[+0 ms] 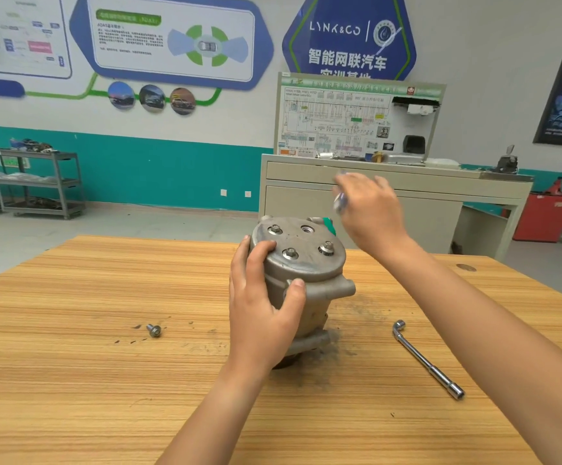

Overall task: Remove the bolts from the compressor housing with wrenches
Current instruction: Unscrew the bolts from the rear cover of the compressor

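Observation:
A grey metal compressor housing stands upright on the wooden table. Three bolts sit in its round top face, for instance one at the front, and an empty hole lies at the back. My left hand grips the housing's left side, thumb on the lower flange. Above and right of the housing, my right hand pinches a blurred, shiny bolt in the air. A loose bolt lies on the table to the left. An L-shaped socket wrench lies to the right.
Dark grime marks the table around the housing's base. Beyond the table's far edge stand a beige training bench with a wiring diagram board and grey shelving carts by the teal wall.

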Tool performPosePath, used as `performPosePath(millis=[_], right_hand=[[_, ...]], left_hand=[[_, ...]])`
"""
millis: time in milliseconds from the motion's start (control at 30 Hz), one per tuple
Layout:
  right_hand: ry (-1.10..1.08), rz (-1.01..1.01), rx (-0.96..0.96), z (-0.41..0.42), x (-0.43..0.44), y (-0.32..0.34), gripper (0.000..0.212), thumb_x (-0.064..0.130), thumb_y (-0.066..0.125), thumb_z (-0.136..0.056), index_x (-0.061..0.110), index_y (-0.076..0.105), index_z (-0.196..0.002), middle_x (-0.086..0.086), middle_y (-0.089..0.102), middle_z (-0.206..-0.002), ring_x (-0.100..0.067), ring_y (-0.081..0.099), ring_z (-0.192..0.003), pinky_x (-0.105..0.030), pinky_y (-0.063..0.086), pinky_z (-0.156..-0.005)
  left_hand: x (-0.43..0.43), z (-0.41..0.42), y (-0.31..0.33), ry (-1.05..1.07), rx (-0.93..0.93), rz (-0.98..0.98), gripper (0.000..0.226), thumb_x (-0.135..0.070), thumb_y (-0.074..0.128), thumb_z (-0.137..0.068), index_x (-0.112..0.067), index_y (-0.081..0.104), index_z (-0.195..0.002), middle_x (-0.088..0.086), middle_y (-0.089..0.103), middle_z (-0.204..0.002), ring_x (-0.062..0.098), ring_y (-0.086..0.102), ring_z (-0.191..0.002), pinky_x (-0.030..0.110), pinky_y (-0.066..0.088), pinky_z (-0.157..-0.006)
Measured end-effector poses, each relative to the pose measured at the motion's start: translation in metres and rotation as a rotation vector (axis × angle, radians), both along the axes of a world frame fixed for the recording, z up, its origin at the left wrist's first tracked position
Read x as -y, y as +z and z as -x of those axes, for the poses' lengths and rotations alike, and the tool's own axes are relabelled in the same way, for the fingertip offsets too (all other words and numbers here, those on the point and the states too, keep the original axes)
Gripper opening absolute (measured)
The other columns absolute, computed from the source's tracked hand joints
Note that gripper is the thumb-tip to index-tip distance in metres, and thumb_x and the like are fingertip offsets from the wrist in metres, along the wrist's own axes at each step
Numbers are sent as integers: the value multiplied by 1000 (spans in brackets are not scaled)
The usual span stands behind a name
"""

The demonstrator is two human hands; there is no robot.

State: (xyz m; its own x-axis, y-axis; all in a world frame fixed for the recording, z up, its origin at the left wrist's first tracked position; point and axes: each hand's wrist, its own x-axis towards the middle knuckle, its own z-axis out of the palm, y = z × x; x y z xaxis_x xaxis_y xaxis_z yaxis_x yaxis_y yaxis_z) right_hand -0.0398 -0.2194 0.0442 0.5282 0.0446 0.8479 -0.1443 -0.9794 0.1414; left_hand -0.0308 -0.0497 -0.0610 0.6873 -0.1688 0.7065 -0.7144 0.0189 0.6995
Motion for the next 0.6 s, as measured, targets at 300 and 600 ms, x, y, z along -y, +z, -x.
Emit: performPosePath(millis=[300,600], right_hand=[[-261,-106,-308,101,-35,-16,56,22,33,-97,33,8,-146,6,36,-52,-21,40,-51,-31,31,-47],[-418,15,-449,117,-59,-16,58,22,35,-96,43,7,-143,8,29,-55,-21,34,-55,-28,17,-40]], left_hand=[[1,8,-1,24,-27,31,54,-54,42,-70,-36,40,-121,3,26,-149,7,21,-137,29,25,-107],[4,11,2,49,-48,37,68,-55,41,-69,-21,45,-128,5,26,-149,11,21,-139,42,28,-111]])
